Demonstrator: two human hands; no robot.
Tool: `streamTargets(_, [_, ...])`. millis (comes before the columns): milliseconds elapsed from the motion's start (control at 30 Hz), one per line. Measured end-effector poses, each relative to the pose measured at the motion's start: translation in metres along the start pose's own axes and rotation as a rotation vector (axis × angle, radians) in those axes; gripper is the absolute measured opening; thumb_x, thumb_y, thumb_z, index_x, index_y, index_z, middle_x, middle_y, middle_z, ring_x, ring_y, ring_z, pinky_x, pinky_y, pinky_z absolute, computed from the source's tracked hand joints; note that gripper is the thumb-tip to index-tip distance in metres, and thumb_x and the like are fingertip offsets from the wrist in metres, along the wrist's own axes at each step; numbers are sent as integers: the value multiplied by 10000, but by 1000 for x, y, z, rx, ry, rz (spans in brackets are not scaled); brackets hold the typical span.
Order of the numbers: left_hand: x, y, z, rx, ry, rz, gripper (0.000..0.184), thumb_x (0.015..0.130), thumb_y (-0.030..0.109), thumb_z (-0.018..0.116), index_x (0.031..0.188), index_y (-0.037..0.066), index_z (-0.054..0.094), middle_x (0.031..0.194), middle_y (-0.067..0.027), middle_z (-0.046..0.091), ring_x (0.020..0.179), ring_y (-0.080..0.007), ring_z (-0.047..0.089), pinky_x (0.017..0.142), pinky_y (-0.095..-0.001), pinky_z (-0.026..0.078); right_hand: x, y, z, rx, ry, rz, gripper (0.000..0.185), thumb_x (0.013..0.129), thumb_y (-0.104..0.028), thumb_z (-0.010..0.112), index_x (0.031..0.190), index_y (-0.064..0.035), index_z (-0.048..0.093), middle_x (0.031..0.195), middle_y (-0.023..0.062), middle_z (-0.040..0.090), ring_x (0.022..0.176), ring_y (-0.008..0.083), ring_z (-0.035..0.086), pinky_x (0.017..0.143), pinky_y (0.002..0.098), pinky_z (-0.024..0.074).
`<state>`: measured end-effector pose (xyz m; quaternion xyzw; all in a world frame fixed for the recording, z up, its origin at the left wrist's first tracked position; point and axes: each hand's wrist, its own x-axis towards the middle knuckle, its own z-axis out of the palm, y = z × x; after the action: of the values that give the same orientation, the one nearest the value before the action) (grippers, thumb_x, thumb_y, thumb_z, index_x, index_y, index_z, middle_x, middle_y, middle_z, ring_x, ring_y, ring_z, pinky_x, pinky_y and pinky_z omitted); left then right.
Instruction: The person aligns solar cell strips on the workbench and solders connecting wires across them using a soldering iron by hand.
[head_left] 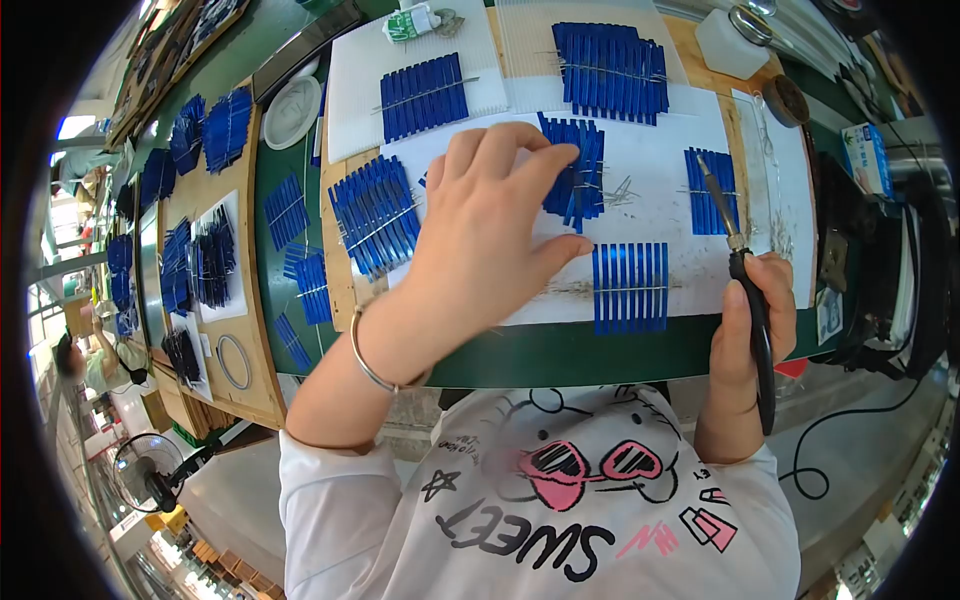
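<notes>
My left hand point(480, 215) hovers over the white work sheet point(630, 145), thumb and forefinger spread, with nothing visible between them. Beside its fingers lies a pile of blue strips point(588, 175), with thin silvery pins point(622, 190) scattered to the right of it. In my right hand point(755, 310) is a soldering iron point(745, 270), its tip pointing up over a small bundle of blue strips point(705, 195). Between the hands, near the bench edge, a row of evenly spaced blue strips point(630, 288) has a thin metal line across its middle.
More blue strip bundles lie at left point(375, 215), upper middle point(424, 95) and upper right point(610, 72). A white container point(733, 43) and round brown tin point(786, 101) stand at the back right. A second bench point(245, 370) with blue bundles is at left.
</notes>
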<state>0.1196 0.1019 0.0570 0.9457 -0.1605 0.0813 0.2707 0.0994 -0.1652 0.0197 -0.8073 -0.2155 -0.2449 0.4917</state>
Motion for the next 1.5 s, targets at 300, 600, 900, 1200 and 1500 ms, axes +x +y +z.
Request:
streamTargets(300, [9,-1,3,3,-44,-22,668,623,215,893,1207,49,613,1234,-118,508,1164,-338,454,972,-461,353,4,-5,1,-2,-6,7,253,844,-20,678,1095,-2,654,829,71,606,808,234,514,824,388,419])
streamTargets(600, [-34,26,-7,-245,-132,-42,708,632,153,862,1256,37,548,1230,-124,508,1117,-341,484,948,-424,406,4,-4,2,-62,-6,-44,301,845,23,662,1145,0,634,907,92,599,809,232,512,777,348,432])
streamTargets(900, [-52,32,6,-142,-132,-58,772,642,246,855,1313,52,526,1262,-101,518,1137,-323,494,941,-429,387,20,-11,0,-14,-498,-172,419,861,-283,766,1181,-92,575,1126,128,722,1183,264,592,1069,466,376])
streamTargets(1200, [-76,17,8,104,-184,239,560,764,402,718,1277,190,645,1441,-25,535,1200,-239,508,980,-380,360,26,-20,27,-146,-679,-143,657,642,-435,877,1145,-173,545,1270,70,675,1304,311,512,1174,557,185])
streamTargets(1500, [-77,16,9,127,-198,243,543,782,401,700,1286,209,639,1447,7,535,1225,-225,493,1003,-384,338,26,-19,29,-187,-680,-158,642,656,-461,856,1147,-195,538,1264,68,680,1321,302,502,1179,555,182])
